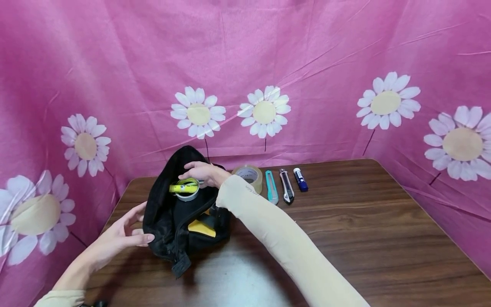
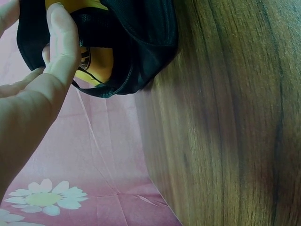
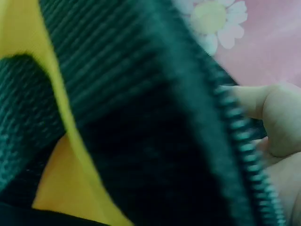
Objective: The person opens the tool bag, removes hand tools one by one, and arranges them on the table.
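Well back from the fingers of the left hand [image 1: 115, 233], beside a cream cuff [image 1: 61, 298], a small dark object [image 1: 100, 303] shows only in part, too little to identify. The person's left thumb and gently bent fingers grip the side of a soft black bag [image 1: 180, 213] standing on the table. Right of that thumb the fabric slumps into folds; smooth yellow cloth [image 1: 202, 228] shows on its front, and a zip [image 3: 247, 155] with chunky, ridged teeth runs along one edge beside a ribbed weave. The right hand [image 1: 205, 174], its arm in a cream sleeve [image 1: 276, 238], reaches into the bag's mouth, fingers slightly bent. Just under those fingertips lies a round white ring [image 1: 187, 197], a bright yellow band [image 1: 183, 188] across it; whether the fingers have hold of either cannot be told. Right of them, past the wrist, a glossy clear tape roll [image 1: 258, 175], a slim teal cutter [image 1: 272, 187], a silver-and-black cutter [image 1: 286, 186] and a stubby blue tube [image 1: 301, 179] with a white cap line the wood-grained table [image 1: 353, 213]. Beyond all the fingers hangs creased pink cloth [image 1: 326, 42] printed with white daisies.
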The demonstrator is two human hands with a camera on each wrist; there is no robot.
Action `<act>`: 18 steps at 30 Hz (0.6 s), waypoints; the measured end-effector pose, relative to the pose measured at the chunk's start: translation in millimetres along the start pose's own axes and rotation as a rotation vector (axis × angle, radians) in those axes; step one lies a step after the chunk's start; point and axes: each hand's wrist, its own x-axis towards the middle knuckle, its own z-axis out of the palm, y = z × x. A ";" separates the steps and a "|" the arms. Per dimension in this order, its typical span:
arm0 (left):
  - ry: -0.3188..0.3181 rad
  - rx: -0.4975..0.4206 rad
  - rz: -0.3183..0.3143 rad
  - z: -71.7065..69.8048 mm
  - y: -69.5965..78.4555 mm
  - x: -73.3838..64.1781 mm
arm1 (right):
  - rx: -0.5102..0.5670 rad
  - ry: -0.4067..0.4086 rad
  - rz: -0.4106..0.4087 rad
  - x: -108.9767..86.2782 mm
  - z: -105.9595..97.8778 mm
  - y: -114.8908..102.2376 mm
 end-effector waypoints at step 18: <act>-0.007 -0.042 0.041 0.0 -8.3 -1.0 | 0.104 0.102 0.069 27.3 15.5 50.7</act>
